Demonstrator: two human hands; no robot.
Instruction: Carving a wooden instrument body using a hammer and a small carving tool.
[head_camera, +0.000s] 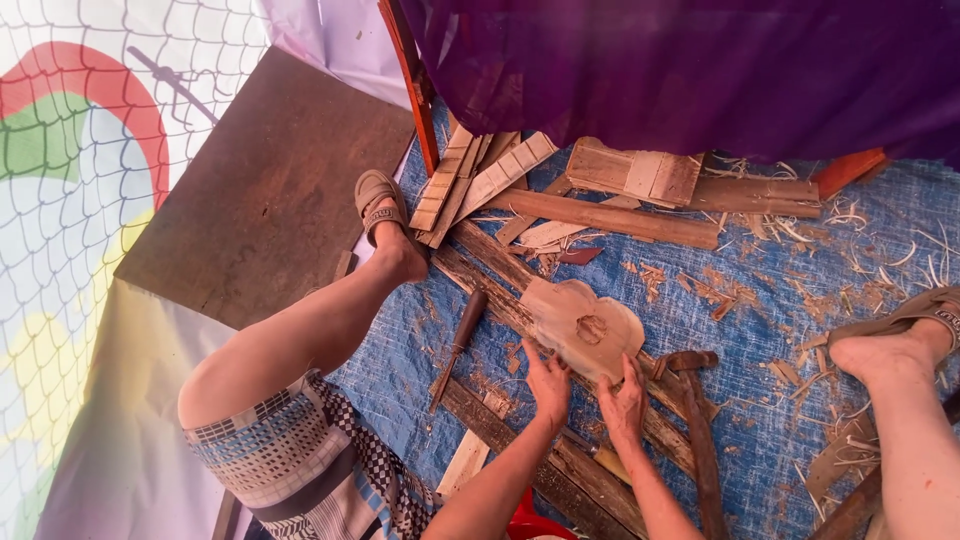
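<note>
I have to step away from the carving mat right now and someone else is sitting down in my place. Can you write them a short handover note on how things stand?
Left hand: resting on the near edge of the carved wood piece, fingers on it.
Right hand: gripping the same edge, beside the left.
The piece lies flat across a long plank on the blue tarp, between the feet.
Done: outline roughly shaped, a shallow hollow cut in the middle; shavings all around.
Left: the surface looks rough, and the hollow shallow.
Tools, none in hand: chisel to the left, hammer to the right.
</note>
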